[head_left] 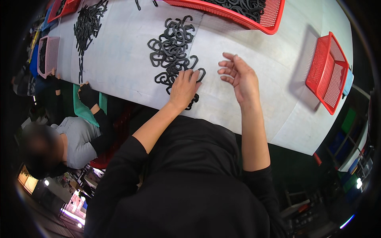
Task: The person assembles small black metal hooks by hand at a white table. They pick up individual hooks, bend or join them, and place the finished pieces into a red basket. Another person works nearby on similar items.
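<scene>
A pile of black curved hooks [170,49], seemingly plastic or rubber, stretches across the white table in front of me. My left hand [184,88] lies over the near end of this pile, fingers slightly apart and touching it. One hook [202,74] shows beside its fingertips, and a few more stick out under the palm. What lies beneath the fingers is hidden. To the right of the pile, my right hand [240,77] is held above the table with its fingers spread and nothing in them.
A red basket [274,22] full of black pieces stands at the far edge of view. Another red basket [327,73] sits at the right. On the left, a person [77,137] sits by a heap of thin black pieces [88,25] and a pink basket [50,55].
</scene>
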Demonstrator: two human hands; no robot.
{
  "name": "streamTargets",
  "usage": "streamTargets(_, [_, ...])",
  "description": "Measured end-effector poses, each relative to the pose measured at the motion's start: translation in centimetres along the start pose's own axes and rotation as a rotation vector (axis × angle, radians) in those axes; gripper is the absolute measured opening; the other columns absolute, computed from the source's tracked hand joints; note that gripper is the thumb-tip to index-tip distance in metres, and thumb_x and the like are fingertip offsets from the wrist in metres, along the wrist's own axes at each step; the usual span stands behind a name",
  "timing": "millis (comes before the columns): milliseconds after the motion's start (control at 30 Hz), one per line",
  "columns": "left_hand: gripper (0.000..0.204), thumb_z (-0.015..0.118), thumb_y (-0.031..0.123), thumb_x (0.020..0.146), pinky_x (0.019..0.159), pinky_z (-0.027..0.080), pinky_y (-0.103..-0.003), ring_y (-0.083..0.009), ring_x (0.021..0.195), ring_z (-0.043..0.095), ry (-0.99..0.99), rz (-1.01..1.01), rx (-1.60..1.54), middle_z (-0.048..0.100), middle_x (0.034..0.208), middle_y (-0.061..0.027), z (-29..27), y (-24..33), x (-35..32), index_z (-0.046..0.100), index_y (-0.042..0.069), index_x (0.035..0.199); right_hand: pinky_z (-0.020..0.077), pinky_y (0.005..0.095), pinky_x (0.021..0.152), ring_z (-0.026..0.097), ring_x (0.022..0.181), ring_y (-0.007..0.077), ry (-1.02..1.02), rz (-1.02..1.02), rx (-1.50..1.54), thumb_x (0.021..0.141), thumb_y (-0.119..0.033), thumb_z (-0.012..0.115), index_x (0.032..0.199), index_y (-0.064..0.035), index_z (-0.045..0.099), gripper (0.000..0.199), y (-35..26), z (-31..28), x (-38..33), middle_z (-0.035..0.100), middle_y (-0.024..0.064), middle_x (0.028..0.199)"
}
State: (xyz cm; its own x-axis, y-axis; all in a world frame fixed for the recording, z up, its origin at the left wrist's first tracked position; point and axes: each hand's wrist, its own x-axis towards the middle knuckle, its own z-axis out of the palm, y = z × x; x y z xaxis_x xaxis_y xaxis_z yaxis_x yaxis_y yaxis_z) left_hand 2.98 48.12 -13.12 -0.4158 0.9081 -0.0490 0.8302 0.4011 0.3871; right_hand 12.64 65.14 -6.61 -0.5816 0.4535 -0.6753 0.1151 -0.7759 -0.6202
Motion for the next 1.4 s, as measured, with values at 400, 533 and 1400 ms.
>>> streamTargets(400, [0.030, 0.046, 0.021, 0.093, 0.060, 0.049, -0.023, -0.0107, 0.068, 0.059, -0.431, -0.531, -1.259, 0.063, 0.084, -0.0085, -9.8, 4.6, 1.3, 0.062, -0.004, 0.097, 0.0477, 0.0259, 0.070, 0.060, 0.082, 0.0135, 0.014, -0.269, -0.279, 0.094, -0.025, 0.044, 0.112, -0.0011, 0.057, 0.033, 3.0, -1.0, -5.9, 0.063, 0.0078, 0.094])
streamTargets(533, [0.029, 0.048, 0.021, 0.092, 0.060, 0.048, -0.023, -0.0096, 0.065, 0.058, -0.419, -0.498, -1.287, 0.063, 0.077, -0.0071, -11.7, 6.4, -0.1, 0.063, -0.003, 0.095, 0.0476, 0.0261, 0.072, 0.060, 0.086, 0.0139, -0.155, -0.372, -0.272, 0.095, -0.024, 0.043, 0.113, -0.0015, 0.057, 0.032, 2.5, -0.9, -7.4, 0.063, 0.0082, 0.095])
streamTargets(1400, [0.034, 0.042, 0.027, 0.095, 0.062, 0.049, -0.023, -0.0098, 0.065, 0.057, -0.384, -0.621, -1.457, 0.061, 0.092, -0.0097, -12.9, 7.9, -2.2, 0.055, -0.001, 0.110, 0.0488, 0.0249, 0.071, 0.062, 0.073, 0.0126, -0.144, -0.366, -0.339, 0.086, -0.012, 0.060, 0.093, 0.0041, 0.063, 0.018, 2.2, -1.9, -9.9, 0.064, 0.0062, 0.081])
